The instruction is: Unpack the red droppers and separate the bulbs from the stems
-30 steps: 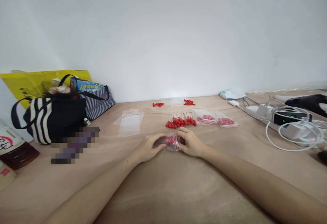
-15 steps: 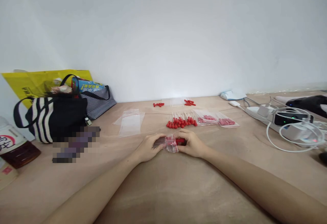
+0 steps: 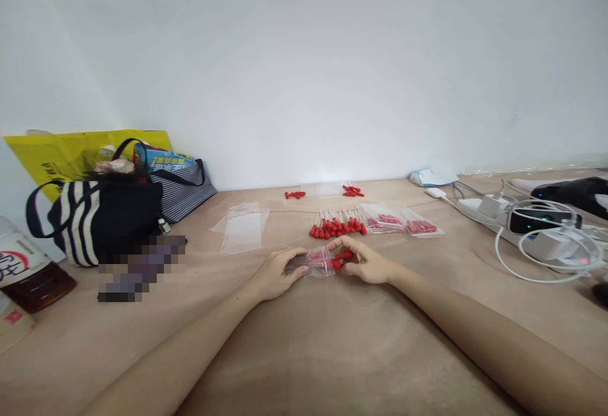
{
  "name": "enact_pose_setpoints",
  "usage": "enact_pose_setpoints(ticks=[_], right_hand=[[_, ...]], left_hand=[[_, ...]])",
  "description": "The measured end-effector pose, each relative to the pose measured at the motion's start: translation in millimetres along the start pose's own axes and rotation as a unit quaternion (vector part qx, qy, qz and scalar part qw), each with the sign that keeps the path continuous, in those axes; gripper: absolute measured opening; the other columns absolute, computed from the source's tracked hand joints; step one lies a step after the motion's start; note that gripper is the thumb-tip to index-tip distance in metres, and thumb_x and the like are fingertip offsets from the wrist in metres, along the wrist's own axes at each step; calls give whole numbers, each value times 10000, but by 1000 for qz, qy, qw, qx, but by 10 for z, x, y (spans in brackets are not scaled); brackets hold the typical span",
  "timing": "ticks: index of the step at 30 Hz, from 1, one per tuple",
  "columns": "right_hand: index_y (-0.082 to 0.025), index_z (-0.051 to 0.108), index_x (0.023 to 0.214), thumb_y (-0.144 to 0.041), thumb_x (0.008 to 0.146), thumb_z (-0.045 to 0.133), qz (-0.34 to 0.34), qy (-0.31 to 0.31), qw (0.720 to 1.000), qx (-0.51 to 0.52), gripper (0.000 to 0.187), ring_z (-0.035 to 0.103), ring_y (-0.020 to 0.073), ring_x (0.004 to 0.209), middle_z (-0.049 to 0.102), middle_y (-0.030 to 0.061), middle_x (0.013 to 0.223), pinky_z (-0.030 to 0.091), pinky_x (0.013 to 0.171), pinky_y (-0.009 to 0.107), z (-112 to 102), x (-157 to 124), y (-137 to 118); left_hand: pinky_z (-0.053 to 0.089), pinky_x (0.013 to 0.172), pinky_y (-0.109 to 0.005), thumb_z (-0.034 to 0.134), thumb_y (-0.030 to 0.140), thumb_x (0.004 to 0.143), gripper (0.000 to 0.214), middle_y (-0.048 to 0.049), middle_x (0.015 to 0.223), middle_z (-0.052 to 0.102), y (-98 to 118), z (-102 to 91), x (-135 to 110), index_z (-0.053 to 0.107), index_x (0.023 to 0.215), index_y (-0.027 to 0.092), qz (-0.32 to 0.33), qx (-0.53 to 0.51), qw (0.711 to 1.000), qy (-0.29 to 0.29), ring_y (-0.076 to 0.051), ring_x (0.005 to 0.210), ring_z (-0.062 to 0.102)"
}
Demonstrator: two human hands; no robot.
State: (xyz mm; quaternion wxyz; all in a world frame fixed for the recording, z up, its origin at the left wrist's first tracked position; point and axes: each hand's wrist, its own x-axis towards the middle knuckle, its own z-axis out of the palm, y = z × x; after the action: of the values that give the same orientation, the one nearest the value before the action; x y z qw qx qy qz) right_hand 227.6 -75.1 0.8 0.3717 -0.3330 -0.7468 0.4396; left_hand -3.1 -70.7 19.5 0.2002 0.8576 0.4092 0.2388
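Note:
My left hand (image 3: 281, 271) is closed on a small clear zip bag (image 3: 319, 263), which lies sideways with its mouth facing right. Red pieces show through the plastic. Some red-tipped sticks (image 3: 338, 263) protrude from the mouth. My right hand (image 3: 365, 263) curls around these red ends, its index finger at the bag's upper edge and its thumb below. Just beyond the hands lies a row of red-tipped sticks (image 3: 335, 226) with pale shafts pointing away. To its right are two filled zip bags, one with red pieces (image 3: 384, 220) and another bag (image 3: 424, 226) beside it.
Flat clear bags (image 3: 244, 229) lie left of the hands. Small red pieces (image 3: 294, 195) and more red-tipped sticks (image 3: 353, 191) rest near the wall. A black bag (image 3: 118, 216) and a bottle (image 3: 35, 277) stand left. A power strip with cables (image 3: 536, 239) occupies the right.
My right hand has drawn slightly right, away from the bag. More of the bag and its mouth now shows, with red ends sticking out. My left hand has kept its hold.

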Motion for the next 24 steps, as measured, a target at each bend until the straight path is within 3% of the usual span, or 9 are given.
enact_pose_setpoints(ticks=[3,6,10,14,16,19,21,24], right_hand=[[-204,399,1025,-31,598,461,19,-22,999,32,464,527,120,801,492,30,993,424,601,215,72,-16,-43],[-189,400,1020,-48,624,495,-15,5,999,-48,431,499,109,737,475,33,957,424,608,233,142,0,-67],[-174,479,930,-111,693,529,-70,55,987,-130,250,487,145,830,496,49,933,424,729,290,149,43,-81],[-174,547,893,-199,741,549,-92,5,989,-116,154,514,148,841,564,42,897,409,777,299,48,44,-89],[-175,543,907,-242,754,545,-67,1,995,-68,167,529,134,793,580,32,873,422,725,278,-8,34,-64],[-168,522,868,-292,725,580,-7,50,999,-18,198,496,96,617,562,-12,717,407,579,227,-54,39,11],[-161,537,793,-318,701,603,12,88,996,-30,194,443,80,537,530,-33,622,371,516,208,-42,64,54],[-155,599,739,-323,700,602,3,114,991,-69,172,453,87,546,558,-13,627,374,528,216,36,114,59]], left_hand=[[434,816,-278,499,341,777,327,-29,1050,612,5,-3,3,534,1067,194,2,13,1000,2,-170,937,566],[430,819,-282,498,342,777,336,-31,1050,611,1,-3,3,529,1075,190,5,20,1000,9,-172,940,565],[425,834,-288,496,344,776,342,-37,1070,603,3,-3,-4,527,1079,187,1,18,1000,14,-176,956,558],[432,822,-288,486,349,780,342,-34,1071,603,4,-5,-8,523,1083,194,5,16,1000,5,-175,954,559],[418,847,-312,489,344,776,338,-35,1077,601,-2,-7,-8,525,1078,198,-2,29,1000,3,-181,960,555],[308,964,-390,490,327,772,320,-30,1108,586,-9,-9,-3,529,1068,212,-10,51,999,-2,-195,1011,529],[254,997,-412,485,323,774,317,-28,1121,579,-6,-9,2,526,1070,217,-4,52,999,-7,-197,1032,517],[309,967,-381,485,317,775,329,-33,1112,582,7,-9,8,516,1084,209,13,44,999,-13,-187,1008,529]])
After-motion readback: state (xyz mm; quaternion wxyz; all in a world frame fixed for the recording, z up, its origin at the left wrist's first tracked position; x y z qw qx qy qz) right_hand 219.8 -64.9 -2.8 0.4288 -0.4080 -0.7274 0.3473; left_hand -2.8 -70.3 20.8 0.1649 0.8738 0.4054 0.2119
